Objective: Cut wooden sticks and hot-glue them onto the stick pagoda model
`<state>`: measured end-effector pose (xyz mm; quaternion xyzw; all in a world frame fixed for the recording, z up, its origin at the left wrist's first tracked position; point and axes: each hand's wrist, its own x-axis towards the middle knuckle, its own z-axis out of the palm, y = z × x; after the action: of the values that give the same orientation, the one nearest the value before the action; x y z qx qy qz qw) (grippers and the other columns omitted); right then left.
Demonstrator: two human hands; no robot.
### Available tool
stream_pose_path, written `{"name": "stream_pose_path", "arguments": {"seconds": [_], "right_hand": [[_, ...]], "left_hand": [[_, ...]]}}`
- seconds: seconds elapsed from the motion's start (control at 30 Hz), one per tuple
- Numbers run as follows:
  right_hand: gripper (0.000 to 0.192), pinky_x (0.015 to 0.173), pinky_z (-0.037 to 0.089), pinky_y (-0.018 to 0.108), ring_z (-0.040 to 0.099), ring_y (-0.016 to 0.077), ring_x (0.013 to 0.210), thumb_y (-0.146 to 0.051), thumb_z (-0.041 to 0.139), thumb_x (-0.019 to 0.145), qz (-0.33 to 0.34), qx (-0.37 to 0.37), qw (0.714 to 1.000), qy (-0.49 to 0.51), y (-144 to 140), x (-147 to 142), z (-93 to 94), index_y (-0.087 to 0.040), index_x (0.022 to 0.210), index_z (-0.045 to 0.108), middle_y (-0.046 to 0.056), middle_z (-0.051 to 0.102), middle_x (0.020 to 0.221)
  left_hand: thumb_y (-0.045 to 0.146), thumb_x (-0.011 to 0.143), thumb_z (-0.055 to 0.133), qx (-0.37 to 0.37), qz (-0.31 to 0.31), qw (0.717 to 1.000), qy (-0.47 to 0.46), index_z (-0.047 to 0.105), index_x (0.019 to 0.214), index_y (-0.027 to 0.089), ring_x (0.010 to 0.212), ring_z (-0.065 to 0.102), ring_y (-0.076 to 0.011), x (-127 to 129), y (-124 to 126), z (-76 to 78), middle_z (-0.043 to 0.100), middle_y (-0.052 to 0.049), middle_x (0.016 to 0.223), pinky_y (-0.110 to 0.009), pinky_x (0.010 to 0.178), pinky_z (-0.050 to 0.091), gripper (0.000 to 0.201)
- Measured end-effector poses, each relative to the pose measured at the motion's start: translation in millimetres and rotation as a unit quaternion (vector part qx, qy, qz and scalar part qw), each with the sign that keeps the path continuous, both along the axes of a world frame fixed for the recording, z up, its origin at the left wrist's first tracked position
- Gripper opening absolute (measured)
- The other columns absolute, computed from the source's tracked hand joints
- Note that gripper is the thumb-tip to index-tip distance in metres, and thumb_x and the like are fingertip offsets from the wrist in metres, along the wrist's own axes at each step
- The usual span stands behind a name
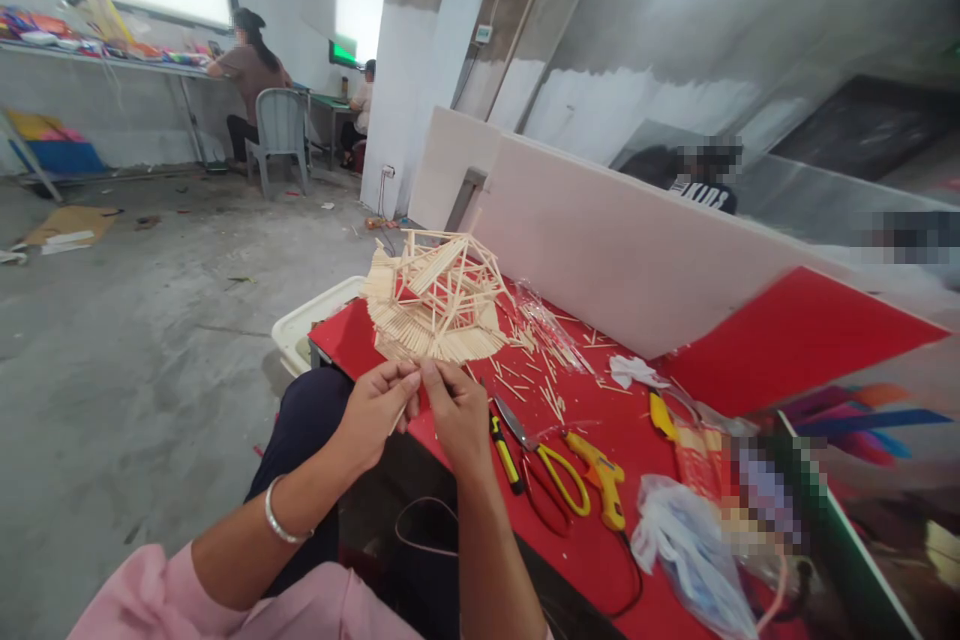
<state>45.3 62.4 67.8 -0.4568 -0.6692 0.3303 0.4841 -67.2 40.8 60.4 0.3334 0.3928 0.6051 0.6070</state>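
A red bench (600, 480) fills the lower right of the frame. My left hand (375, 415) and right hand (457, 415) pinch one thin stick (401, 412) together, low centre, just below the stick house (439, 298) (frame up, roof partly clad, loose sticks (544, 370) remaining).

Both forearms came in from the bottom edge, angled up and converging at centre. Left hand (373, 412) sat palm-in, fingers curled, thumb and fingertips pinched in a closed grip. Right hand (459, 415) mirrored it, back of hand up, thumb meeting the left's fingertips. Hands were touching. Left wrist wore a bangle; pink sleeves were pushed to the elbows.
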Motion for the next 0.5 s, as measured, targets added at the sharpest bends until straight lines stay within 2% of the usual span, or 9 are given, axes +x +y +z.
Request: {"name": "stream_pose_path", "arguments": {"seconds": [0.17,0.33,0.5], "right_hand": [[0.029,0.08,0.053,0.03,0.069,0.0197,0.088,-0.038,0.053,0.091,-0.04,0.041,0.998,-0.021,-6.1,5.4,10.7,-0.02,0.101,0.074,0.005,0.075,0.095],[0.022,0.075,0.054,0.028,0.07,0.0186,0.082,-0.034,0.058,0.089,-0.053,0.08,0.994,-0.056,-10.1,20.0,17.7,-0.022,0.096,0.075,0.005,0.076,0.092],[0.02,0.076,0.055,0.029,0.07,0.0191,0.083,-0.032,0.059,0.088,-0.062,0.086,0.992,-0.069,-2.4,25.7,16.4,-0.022,0.094,0.075,0.004,0.076,0.09]], "left_hand": [[0.043,0.068,0.077,-0.001,0.031,0.999,-0.028,0.058,0.076,0.015,0.03,0.036,-0.0028,-6.9,28.7,13.3,0.053,0.007,0.044,-0.015,0.032,0.022,0.034],[0.04,0.066,0.076,0.004,0.028,0.999,-0.018,0.057,0.072,0.015,0.028,0.033,-0.0023,-11.2,52.1,22.7,0.053,0.006,0.043,-0.016,0.031,0.018,0.032],[0.036,0.066,0.074,0.004,0.023,1.0,-0.011,0.057,0.07,0.015,0.027,0.032,-0.0019,-11.2,63.8,24.7,0.054,0.006,0.043,-0.016,0.031,0.018,0.028]]}}
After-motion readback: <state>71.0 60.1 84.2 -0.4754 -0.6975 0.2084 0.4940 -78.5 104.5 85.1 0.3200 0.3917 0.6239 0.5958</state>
